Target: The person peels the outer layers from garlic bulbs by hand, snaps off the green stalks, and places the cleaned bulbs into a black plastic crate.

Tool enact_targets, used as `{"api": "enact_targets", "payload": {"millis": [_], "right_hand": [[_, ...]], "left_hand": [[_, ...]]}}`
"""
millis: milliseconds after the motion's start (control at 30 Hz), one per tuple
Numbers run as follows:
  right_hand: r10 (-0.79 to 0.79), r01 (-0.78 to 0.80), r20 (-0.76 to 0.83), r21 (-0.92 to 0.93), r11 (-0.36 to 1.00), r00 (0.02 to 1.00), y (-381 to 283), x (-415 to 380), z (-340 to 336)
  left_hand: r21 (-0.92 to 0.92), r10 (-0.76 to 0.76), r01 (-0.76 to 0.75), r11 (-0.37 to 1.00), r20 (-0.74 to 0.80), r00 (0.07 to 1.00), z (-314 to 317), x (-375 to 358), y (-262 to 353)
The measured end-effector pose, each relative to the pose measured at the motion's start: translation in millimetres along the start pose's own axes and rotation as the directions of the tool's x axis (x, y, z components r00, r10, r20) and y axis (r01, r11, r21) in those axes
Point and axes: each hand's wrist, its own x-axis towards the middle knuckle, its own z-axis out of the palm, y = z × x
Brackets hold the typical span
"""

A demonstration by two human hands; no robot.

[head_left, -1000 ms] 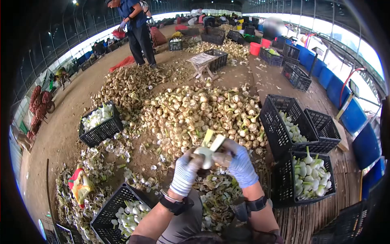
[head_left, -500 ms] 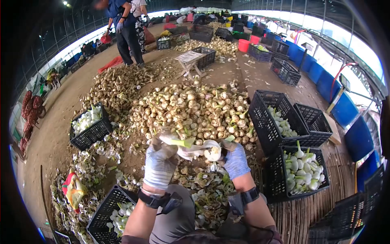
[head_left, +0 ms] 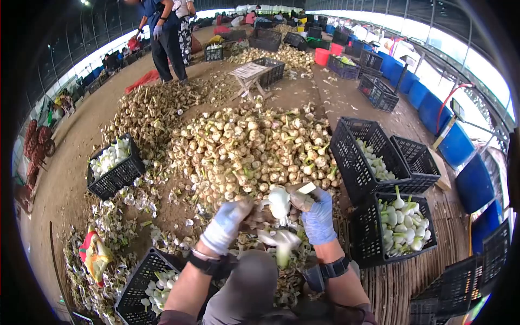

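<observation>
A white peeled bulb [head_left: 279, 202] is between my two gloved hands, against the fingers of my right hand [head_left: 315, 210], which are closed round it. A small pale, flat-ended piece [head_left: 307, 188] sticks up from that hand. My left hand [head_left: 228, 221] is just left of the bulb, its dark fingertips blurred, so their grip is unclear. Below the bulb, a blurred white and green piece [head_left: 281, 242] hangs in the air above loose peelings. In front of my hands lies a large heap of unpeeled bulbs [head_left: 249, 146].
Black crates of white bulbs stand at right [head_left: 392, 257], left [head_left: 127, 172] and lower left [head_left: 127, 295]. An empty crate [head_left: 417, 146] is at right. Farther off are a small stool [head_left: 249, 72], a standing person [head_left: 168, 43], red buckets [head_left: 322, 56] and blue barrels [head_left: 457, 143].
My left hand has moved down and slightly right. The leafy stalk and peel earlier held between my hands are no longer there; a blurred piece is now lower down. The bulb has turned and looks whiter.
</observation>
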Motion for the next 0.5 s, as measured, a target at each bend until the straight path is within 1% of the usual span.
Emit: {"api": "enact_targets", "payload": {"millis": [67,100,133,200,233,267,333,367,400,433,467,500], "right_hand": [[-0.078,0.079,0.014,-0.13,0.988,0.997,-2,-2,11],[-0.088,0.091,0.028,-0.144,0.985,0.996,-2,-2,12],[-0.084,0.086,0.02,-0.154,0.984,0.996,1,1,12],[-0.138,0.134,-0.013,-0.168,0.977,0.99,7,7,11],[-0.065,0.059,-0.026,-0.19,0.98,0.998,6,9,11],[-0.066,0.059,-0.031,-0.195,0.979,0.997,10,13,12],[0.062,-0.054,-0.076,0.102,0.993,0.995,24,24,10],[0.071,-0.071,-0.036,0.011,0.997,0.997,38,33,5],[0.073,-0.073,-0.044,0.008,0.997,0.996,48,37,-2],[0.228,-0.199,-0.076,0.283,0.938,0.971,52,41,4],[0.379,-0.287,-0.065,0.54,0.791,0.923,56,43,9],[0.388,-0.288,-0.058,0.573,0.768,0.92,76,46,-1]], "left_hand": [[-0.228,-0.012,0.015,0.974,0.011,1.0,11,12,-6],[-0.352,0.008,-0.003,0.936,0.015,1.0,13,22,-11],[-0.361,0.003,0.005,0.933,0.021,1.0,16,26,-12],[-0.427,0.038,-0.068,0.902,-0.08,0.996,20,30,-10],[-0.45,0.037,-0.058,0.891,-0.056,0.998,17,29,-7],[-0.454,0.035,-0.054,0.889,-0.05,0.998,15,31,-7],[-0.487,0.051,-0.074,0.87,-0.06,0.997,11,33,-11],[-0.495,0.094,-0.125,0.86,-0.087,0.992,9,34,-13],[-0.498,0.089,-0.118,0.859,-0.083,0.993,6,35,-13],[-0.593,0.177,-0.169,0.787,-0.044,0.983,2,36,-13],[-0.681,0.266,-0.205,0.703,-0.015,0.964,-3,36,-14],[-0.723,0.26,-0.135,0.677,0.065,0.963,-11,38,-14]]}}
